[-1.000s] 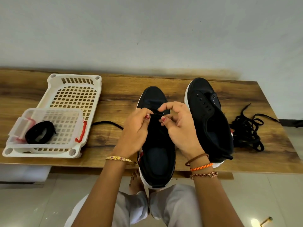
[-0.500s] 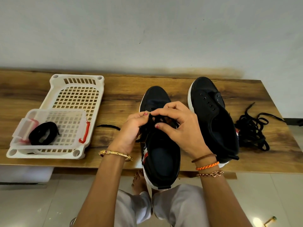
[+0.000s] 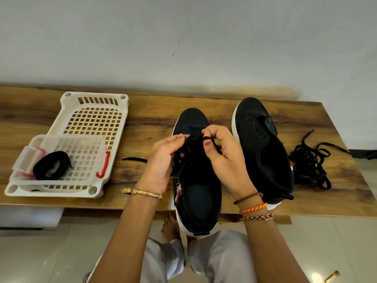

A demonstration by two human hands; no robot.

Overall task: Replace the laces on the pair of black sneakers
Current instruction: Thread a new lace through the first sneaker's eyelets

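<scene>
A person seated at a wooden bench (image 3: 142,119) works on the nearer of two black sneakers. The left hand (image 3: 163,160) and right hand (image 3: 222,158) each pinch a strand of the black lace (image 3: 195,138) over the near sneaker (image 3: 197,180), at its front eyelets; each grip is closed on the lace. This sneaker lies lengthwise away from the person, toe toward the wall, heel hanging over the bench edge. The second sneaker (image 3: 263,148) sits just to its right, also toe away but angled slightly, its eyelets bare. A tangled pile of loose laces (image 3: 310,164) lies further right. On the left, a white basket tray (image 3: 95,119) carries a clear box (image 3: 61,160) holding a coiled lace (image 3: 51,168). Judging from this, lacing seems barely begun on the first shoe, and the second is untouched
</scene>
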